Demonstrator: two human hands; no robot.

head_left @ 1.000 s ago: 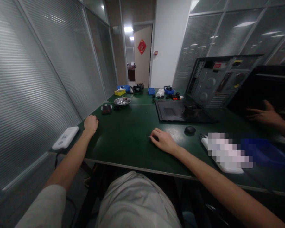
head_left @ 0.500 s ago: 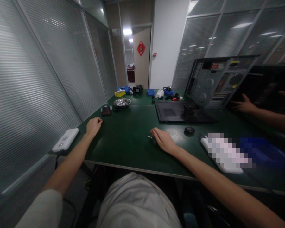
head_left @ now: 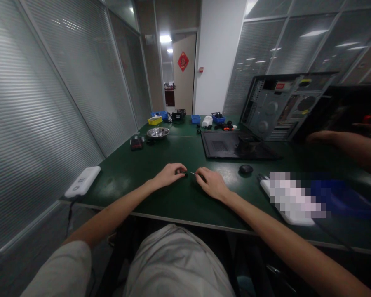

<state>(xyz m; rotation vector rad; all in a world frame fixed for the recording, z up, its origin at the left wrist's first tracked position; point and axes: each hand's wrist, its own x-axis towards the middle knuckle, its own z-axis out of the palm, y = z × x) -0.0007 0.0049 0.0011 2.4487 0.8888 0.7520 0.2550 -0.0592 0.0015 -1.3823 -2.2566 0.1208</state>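
Note:
Near the middle of the green table (head_left: pixel 173 150), my left hand (head_left: pixel 169 175) pinches a small dark object (head_left: pixel 183 174) between thumb and fingers. Facing it from the right, my right hand (head_left: pixel 212 182) is closed round a thin tool with a metal shaft (head_left: pixel 192 173). The shaft points left toward the dark object, with a small gap between them. Most of the tool's handle is hidden by my fingers. A round black object (head_left: pixel 245 169) lies to the right of my right hand.
A black panel (head_left: pixel 216 146) lies behind my right hand, beside an open computer case (head_left: pixel 272 109). A metal bowl (head_left: pixel 158 133) stands back left, small bins beyond. A white device (head_left: pixel 83 181) sits at the left edge. Another person's hand (head_left: pixel 323 137) is at the right.
My left hand has moved right from the table's left side to the middle, close to my right hand. The other person's hands have shifted; my right hand has barely moved.

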